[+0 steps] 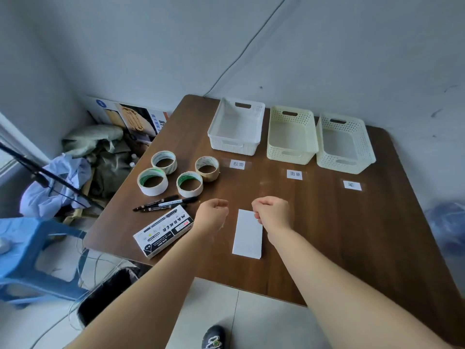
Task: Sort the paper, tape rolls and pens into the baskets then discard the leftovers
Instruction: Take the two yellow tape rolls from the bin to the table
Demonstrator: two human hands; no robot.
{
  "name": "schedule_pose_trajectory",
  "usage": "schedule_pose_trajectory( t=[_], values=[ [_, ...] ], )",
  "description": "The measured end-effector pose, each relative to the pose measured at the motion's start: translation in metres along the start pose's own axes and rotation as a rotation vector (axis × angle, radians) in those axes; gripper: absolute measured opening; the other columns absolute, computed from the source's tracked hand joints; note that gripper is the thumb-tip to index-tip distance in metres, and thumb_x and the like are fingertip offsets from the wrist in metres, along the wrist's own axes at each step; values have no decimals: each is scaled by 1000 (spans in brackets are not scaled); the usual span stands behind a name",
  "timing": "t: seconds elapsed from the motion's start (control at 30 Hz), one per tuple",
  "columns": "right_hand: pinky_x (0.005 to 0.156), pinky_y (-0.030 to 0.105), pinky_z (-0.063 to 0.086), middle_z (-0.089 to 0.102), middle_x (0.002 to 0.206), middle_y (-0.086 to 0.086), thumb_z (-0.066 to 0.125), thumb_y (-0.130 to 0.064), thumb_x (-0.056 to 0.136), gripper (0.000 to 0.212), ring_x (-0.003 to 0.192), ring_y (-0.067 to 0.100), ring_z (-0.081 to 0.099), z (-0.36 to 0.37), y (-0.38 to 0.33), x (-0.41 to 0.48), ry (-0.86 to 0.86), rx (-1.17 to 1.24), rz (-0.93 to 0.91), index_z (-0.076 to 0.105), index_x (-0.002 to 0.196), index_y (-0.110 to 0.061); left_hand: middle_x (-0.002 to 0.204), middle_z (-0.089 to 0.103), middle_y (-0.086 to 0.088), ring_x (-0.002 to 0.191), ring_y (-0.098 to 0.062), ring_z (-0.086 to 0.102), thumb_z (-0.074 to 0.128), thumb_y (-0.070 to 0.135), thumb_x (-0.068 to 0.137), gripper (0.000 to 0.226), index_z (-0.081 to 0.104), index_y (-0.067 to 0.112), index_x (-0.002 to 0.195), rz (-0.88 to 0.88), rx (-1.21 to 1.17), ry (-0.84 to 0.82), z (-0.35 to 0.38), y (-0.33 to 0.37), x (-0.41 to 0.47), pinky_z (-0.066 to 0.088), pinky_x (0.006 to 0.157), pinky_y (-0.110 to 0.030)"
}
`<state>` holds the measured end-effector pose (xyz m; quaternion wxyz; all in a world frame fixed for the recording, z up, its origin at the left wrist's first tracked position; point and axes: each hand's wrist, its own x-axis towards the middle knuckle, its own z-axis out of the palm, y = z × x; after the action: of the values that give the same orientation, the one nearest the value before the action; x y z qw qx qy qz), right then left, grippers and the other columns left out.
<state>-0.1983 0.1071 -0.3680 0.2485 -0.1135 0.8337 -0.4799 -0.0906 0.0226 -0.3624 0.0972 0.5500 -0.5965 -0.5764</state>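
Note:
Three perforated baskets stand in a row at the table's far side: a white one, a cream one and another, each behind a small label. Several tape rolls lie at the left. Black marker pens lie beside a marker box. A white paper stack lies near the front. My left hand hovers curled into a fist, holding nothing, left of the paper. My right hand is also curled, over the paper's top right corner; whether it pinches the sheet is unclear.
A black bin stands on the floor under the table's front left corner. A blue plastic stool and piled bags and clothes sit to the left. Another bag lies at the right. A wall runs behind the baskets.

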Motion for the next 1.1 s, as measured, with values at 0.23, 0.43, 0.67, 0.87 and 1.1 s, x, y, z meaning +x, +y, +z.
schedule_pose_trajectory(
  t=[0.23,0.43,0.67,0.87,1.1],
  values=[
    [62,26,57,65,62,-8,66,-15,82,28,64,13,66,-4,-38,-64,-140,48,-106,64,58,-29,82,64,-6,72,-16,57,52,5,92,21,66,14,104,-8,-306,73,-45,0,-75,52,69,-29],
    [68,34,59,69,69,-1,66,-16,83,26,70,16,66,24,-66,-138,-366,32,-238,63,60,-27,77,63,-2,68,-14,56,52,10,93,16,67,16,89,73,-456,299,-108,-23,-144,46,59,-24],
    [65,31,54,67,64,0,65,-13,83,19,61,14,61,80,-83,-246,-741,10,-346,65,65,-19,71,61,-5,60,-15,53,54,14,93,18,63,10,79,111,-581,586,-189,-84,-232,43,56,-25],
    [48,22,45,64,65,5,66,-10,85,14,53,13,54,124,-84,-351,-1028,-22,-427,65,71,-12,73,62,-5,60,-16,55,52,16,94,21,61,12,76,74,-644,826,-249,-148,-316,46,56,-24],
    [51,20,50,65,66,3,66,-11,85,12,57,13,58,168,-72,-485,-1304,-100,-555,65,73,-14,76,62,-4,65,-18,57,52,16,94,20,61,13,76,52,-718,1068,-311,-230,-427,46,61,-27]
  ],
)
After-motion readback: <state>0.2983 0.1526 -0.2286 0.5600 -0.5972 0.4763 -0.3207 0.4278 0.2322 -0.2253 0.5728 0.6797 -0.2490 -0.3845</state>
